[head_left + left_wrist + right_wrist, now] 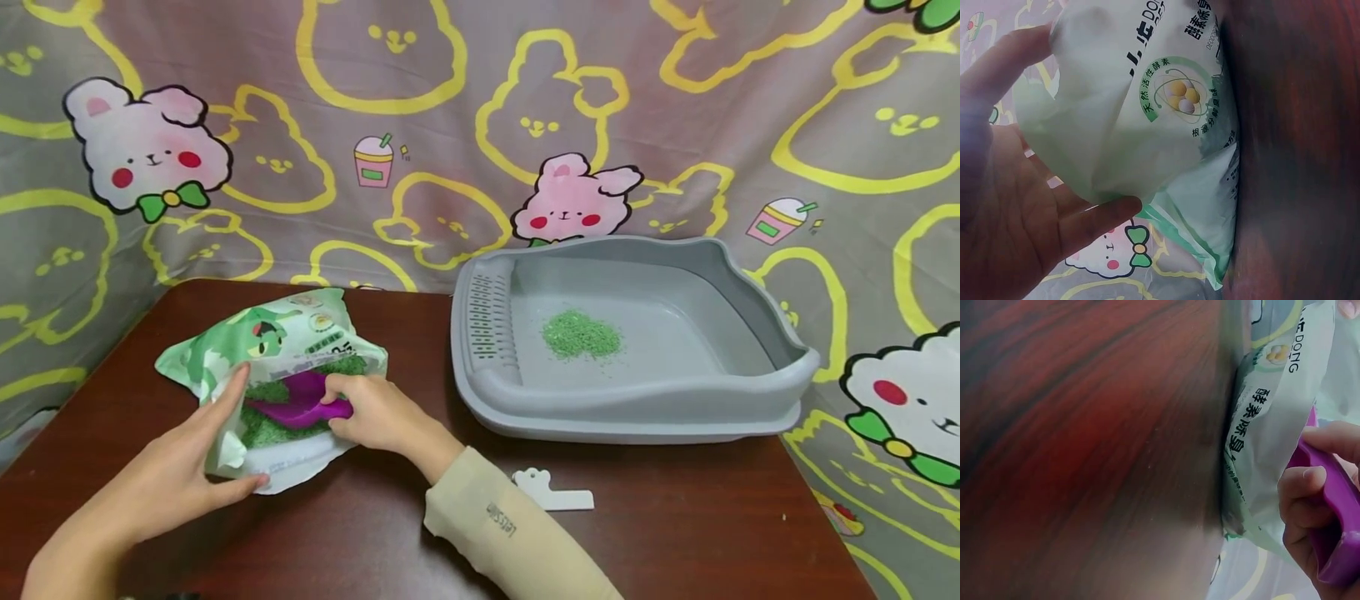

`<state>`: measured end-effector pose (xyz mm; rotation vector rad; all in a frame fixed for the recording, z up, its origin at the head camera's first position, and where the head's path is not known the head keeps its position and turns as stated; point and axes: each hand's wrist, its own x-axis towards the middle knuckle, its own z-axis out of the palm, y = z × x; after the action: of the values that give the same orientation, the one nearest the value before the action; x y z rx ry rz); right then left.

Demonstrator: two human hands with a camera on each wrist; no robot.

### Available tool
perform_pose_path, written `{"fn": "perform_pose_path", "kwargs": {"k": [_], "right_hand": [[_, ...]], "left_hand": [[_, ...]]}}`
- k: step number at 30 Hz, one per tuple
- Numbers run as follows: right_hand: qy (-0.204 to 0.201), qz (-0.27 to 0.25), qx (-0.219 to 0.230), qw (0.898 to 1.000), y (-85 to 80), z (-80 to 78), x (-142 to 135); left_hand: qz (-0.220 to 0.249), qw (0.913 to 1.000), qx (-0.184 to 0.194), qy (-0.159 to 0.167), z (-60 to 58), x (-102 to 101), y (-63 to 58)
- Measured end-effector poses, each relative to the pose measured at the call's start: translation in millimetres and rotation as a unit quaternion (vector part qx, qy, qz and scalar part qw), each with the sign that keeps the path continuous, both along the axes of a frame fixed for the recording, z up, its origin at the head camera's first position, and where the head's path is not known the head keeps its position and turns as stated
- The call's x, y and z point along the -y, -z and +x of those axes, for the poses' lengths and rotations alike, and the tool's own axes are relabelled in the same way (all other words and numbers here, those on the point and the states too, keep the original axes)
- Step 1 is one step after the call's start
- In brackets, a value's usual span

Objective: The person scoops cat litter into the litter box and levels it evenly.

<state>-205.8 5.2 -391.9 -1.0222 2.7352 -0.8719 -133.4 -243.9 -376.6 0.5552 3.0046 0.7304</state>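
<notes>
Purple scoop [288, 408] in right fingers [343, 386], within edges of bag [296, 337]; tray [630, 408] apart.

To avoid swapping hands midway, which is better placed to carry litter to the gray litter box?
Probably the right hand: it grips the purple scoop and is nearer the gray litter box, while the left hand touches the litter bag.

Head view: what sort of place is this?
Likely an indoor corner, curtained off as a makeshift workspace: cartoon-print fabric hangs behind a dark wood-grain table bearing a gray litter box.
</notes>
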Motion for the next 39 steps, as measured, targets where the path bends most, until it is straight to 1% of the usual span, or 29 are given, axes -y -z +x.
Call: {"fn": "perform_pose_path", "kwargs": {"k": [2,6,9,12,20,27,32,39], "right_hand": [[-0.002,0.000,0.003,1.000,1.4,0.8,0.9],[-0.007,0.003,0.009,1.000,2.0,3.2,-1.3],[-0.007,0.011,0.012,1.000,0.5,4.8,-4.4],[-0.006,0.017,0.009,1.000,0.0,6.6,-6.8],[-0.026,0.018,-0.003,1.000,-4.0,9.8,-17.1],[-0.041,0.012,-0.013,0.999,-5.5,11.1,-32.8],[-0.051,0.009,-0.014,0.999,-4.8,11.0,-42.3],[-0.055,0.016,-0.022,0.998,-5.7,9.3,-50.9]], "left_hand": [[-0.004,1.0000,-0.004,-0.002,1.3,1.2,2.0],[0.000,1.0000,0.007,-0.003,3.1,2.2,3.3],[0.002,1.0000,0.007,-0.002,3.1,2.6,3.1],[0.004,1.0000,0.002,-0.002,3.2,3.3,3.2],[0.003,1.0000,-0.002,-0.002,4.4,0.3,-0.9],[0.004,0.9999,0.011,-0.002,2.9,0.0,-2.9],[0.001,1.0000,0.005,-0.002,2.7,0.6,-1.5],[0.006,0.9999,-0.009,0.002,2.6,1.5,-0.4]]}}
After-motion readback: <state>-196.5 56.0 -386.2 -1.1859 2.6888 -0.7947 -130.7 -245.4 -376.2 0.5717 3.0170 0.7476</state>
